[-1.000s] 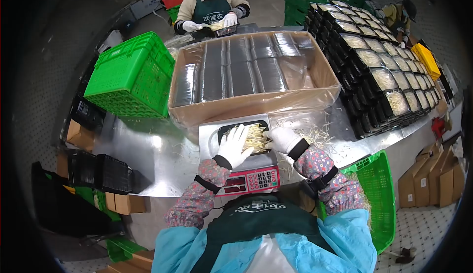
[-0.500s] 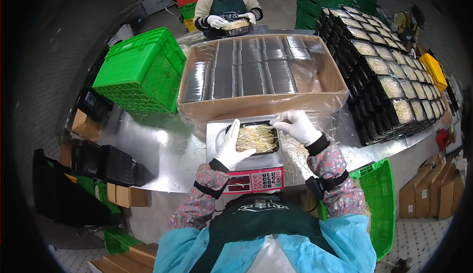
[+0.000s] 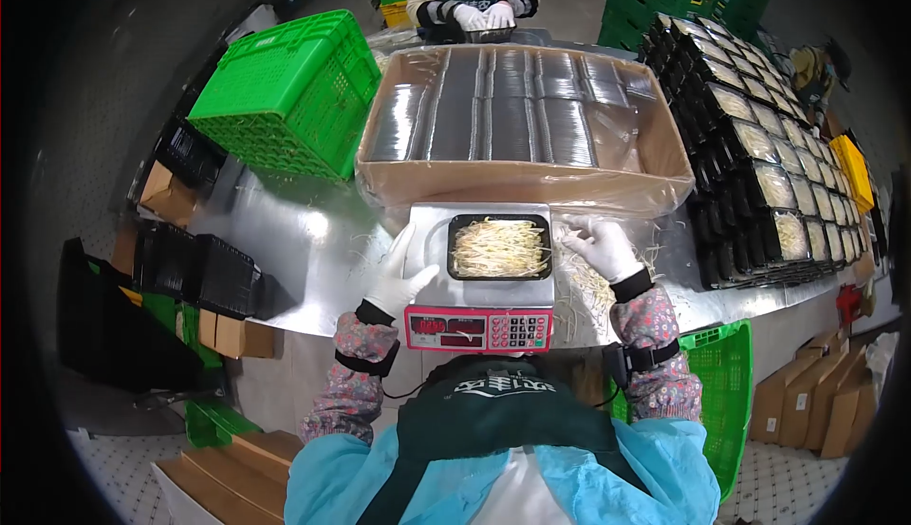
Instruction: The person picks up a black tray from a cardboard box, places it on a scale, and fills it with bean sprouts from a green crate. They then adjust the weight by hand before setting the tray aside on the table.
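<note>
A black plastic tray (image 3: 457, 274) of bean sprouts (image 3: 500, 247) rests on the steel platform of a weighing scale (image 3: 479, 329) with a red front panel. To the left of the tray, my white-gloved left hand (image 3: 399, 276) is open, thumb and fingers spread, apart from the tray. On the other side, my gloved right hand (image 3: 607, 250) is closed with its fingertips pinched together, above loose sprouts (image 3: 586, 288) strewn on the metal table. Whether any sprouts are between those fingertips is too small to make out.
Beyond the scale stands a plastic-lined carton (image 3: 522, 184) of stacked black trays. A green crate (image 3: 285, 89) is at the left, and stacked filled trays (image 3: 759, 165) rise at the right. Across the table, a co-worker's gloved hands (image 3: 484, 18) are on a tray. Another green crate (image 3: 726, 402) sits low right.
My left hand has left the tray and moved left. My right hand has moved off the tray's edge to the right. The co-worker's hands now press down on their tray.
</note>
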A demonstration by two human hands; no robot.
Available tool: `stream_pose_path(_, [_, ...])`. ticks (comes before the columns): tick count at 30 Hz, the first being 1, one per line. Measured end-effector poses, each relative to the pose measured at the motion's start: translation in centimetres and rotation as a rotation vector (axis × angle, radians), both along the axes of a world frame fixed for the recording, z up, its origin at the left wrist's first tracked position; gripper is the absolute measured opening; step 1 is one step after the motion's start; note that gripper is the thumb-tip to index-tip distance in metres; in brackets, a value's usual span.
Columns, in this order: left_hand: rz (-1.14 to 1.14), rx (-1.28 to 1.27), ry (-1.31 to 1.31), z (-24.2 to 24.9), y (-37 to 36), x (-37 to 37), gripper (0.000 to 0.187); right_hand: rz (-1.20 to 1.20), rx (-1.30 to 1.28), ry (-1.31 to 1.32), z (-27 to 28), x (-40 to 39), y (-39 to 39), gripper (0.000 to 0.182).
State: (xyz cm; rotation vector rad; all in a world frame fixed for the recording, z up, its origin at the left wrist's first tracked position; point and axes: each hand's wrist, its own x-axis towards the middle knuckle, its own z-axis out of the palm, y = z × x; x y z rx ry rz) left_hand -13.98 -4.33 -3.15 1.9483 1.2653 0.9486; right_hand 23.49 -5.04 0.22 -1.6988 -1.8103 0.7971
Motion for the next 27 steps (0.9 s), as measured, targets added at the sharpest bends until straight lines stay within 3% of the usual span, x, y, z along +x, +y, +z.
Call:
stream_pose_path(1, [0.009, 0.010, -0.044, 0.5, -0.2, -0.1, 0.071, 0.030, 0.025, -0.021, -0.5, 0.4, -0.4, 0.051])
stream_pose_path(3, [0.048, 0.000, -0.007, 1.2, 0.0, -0.2, 0.068, 0.116, 0.065, -0.080, -1.6, 0.2, -1.0, 0.070])
stream_pose_path(6, [0.045, 0.066, 0.028, 0.7, 0.7, -0.5, 0.058, 0.168, 0.134, -0.169, -3.6, -1.6, -1.1, 0.069])
stream_pose_path(7, [0.049, 0.058, 0.025, 0.7, 0.8, -0.4, 0.057, 0.151, 0.088, -0.152, -4.7, -1.8, -0.9, 0.066])
stream_pose_path(10, [0.054, 0.056, 0.025, 1.8, 0.7, 0.2, 0.055, 0.104, 0.053, 0.048, -6.7, -1.7, 0.1, 0.026])
stream_pose_path(11, [0.044, 0.065, 0.020, 1.9, 0.7, 0.2, 0.054, 0.084, 0.106, -0.033, -5.7, -2.1, -0.1, 0.014])
stream_pose_path(14, [0.065, 0.037, 0.011, 1.4, 0.5, -0.5, 0.053, 0.057, 0.127, -0.039, -4.6, -0.5, 0.1, 0.011])
stream_pose_path(18, [0.107, 0.021, -0.063, 0.2, -0.1, -1.9, 0.052, -0.051, 0.049, 0.489, -0.2, 0.0, 0.3, 0.007])
stream_pose_path(20, [0.131, -0.146, -0.261, 0.1, 0.0, -1.9, 0.051, -0.050, 0.009, 0.569, 2.0, -1.8, 0.3, 0.007])
stream_pose_path(22, [0.120, -0.132, -0.288, 0.7, -0.1, -1.0, 0.049, 0.021, 0.086, 0.698, 2.2, -4.8, 0.6, 0.008])
stream_pose_path(24, [0.089, -0.018, -0.178, 0.0, 0.4, -0.8, 0.048, 0.078, 0.152, 0.613, -1.8, -6.9, 1.7, 0.011])
stream_pose_path(26, [0.060, -0.011, -0.213, -0.2, 0.4, -0.1, 0.049, 0.145, 0.173, 0.168, -3.9, -7.7, 2.2, 0.017])
stream_pose_path(27, [0.051, 0.052, -0.130, -0.1, 0.3, 0.0, 0.049, 0.138, 0.161, 0.130, -4.1, -7.6, 2.0, 0.018])
